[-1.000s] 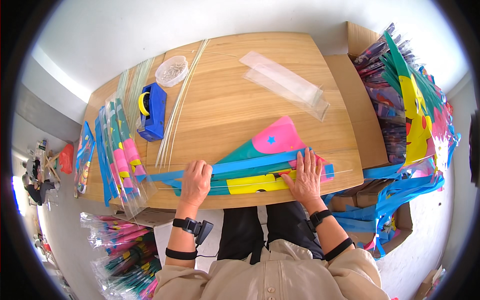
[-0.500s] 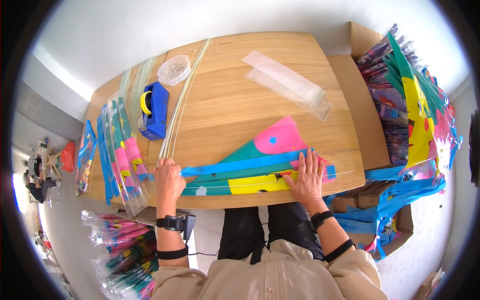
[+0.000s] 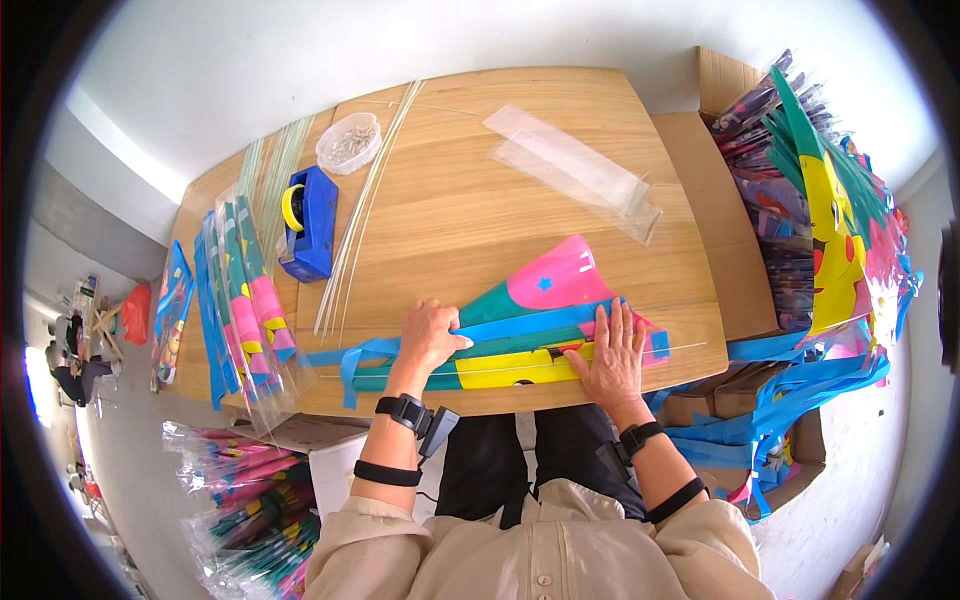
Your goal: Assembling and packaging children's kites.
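A folded kite of thin green, yellow and pink sheet lies along the table's near edge. A long blue ribbon runs lengthwise over it, and its loose end loops beyond the kite's left end. A thin pale rod shows along the near side of the kite. My right hand lies flat on the kite's right part, fingers stretched out over the ribbon's end. My left hand rests on the ribbon and kite farther left, thumb apart from slightly bent fingers.
A blue tape dispenser, a tub of small metal pieces and thin rods stand left. Clear plastic sleeves lie far right. Bagged kites lie at the table's left; a packed carton stands beyond the right edge.
My left hand has moved right from the kite's left end to its middle, its closed fingers loosening. The ribbon's loose end now shows. My right hand has stayed put.
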Action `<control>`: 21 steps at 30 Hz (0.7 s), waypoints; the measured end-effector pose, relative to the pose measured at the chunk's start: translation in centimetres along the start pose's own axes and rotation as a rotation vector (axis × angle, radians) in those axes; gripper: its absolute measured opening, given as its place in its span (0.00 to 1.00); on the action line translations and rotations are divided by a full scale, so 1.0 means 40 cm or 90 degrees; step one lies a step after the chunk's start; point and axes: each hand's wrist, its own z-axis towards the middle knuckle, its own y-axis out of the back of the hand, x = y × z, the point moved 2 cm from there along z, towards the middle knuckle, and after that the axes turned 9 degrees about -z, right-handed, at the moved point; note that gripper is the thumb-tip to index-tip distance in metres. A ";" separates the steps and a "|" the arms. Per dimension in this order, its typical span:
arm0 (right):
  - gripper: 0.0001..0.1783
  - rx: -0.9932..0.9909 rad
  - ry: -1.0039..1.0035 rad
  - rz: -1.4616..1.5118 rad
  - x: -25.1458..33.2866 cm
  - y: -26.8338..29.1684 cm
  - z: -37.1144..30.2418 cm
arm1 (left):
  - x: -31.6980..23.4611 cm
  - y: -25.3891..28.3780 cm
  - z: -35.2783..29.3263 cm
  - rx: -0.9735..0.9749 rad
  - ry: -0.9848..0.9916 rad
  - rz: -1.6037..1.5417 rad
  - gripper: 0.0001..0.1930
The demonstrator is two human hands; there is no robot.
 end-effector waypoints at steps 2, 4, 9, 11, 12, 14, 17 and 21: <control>0.47 0.003 -0.002 0.009 0.002 -0.003 -0.002 | 0.013 -0.001 0.006 0.009 -0.020 -0.008 0.14; 0.47 0.000 -0.001 0.016 0.006 0.003 0.002 | 0.045 -0.002 0.006 -0.009 -0.032 -0.082 0.12; 0.47 0.006 -0.009 0.012 0.004 0.001 -0.001 | 0.071 0.029 -0.016 0.018 0.073 -0.206 0.11; 0.47 0.011 -0.012 0.012 0.003 0.002 -0.001 | 0.071 0.034 -0.021 0.044 0.172 -0.183 0.12; 0.47 0.009 -0.009 0.011 0.004 0.002 0.000 | 0.070 0.029 -0.023 0.033 0.185 -0.140 0.12; 0.48 0.004 -0.007 0.007 0.003 0.000 -0.001 | 0.062 0.010 -0.025 0.012 0.208 -0.053 0.12; 0.47 -0.002 -0.008 0.019 0.003 -0.003 0.001 | 0.052 0.012 -0.016 0.029 0.239 -0.027 0.13; 0.44 -0.088 0.090 0.081 0.040 0.043 -0.003 | 0.051 0.011 -0.024 0.011 0.230 -0.015 0.14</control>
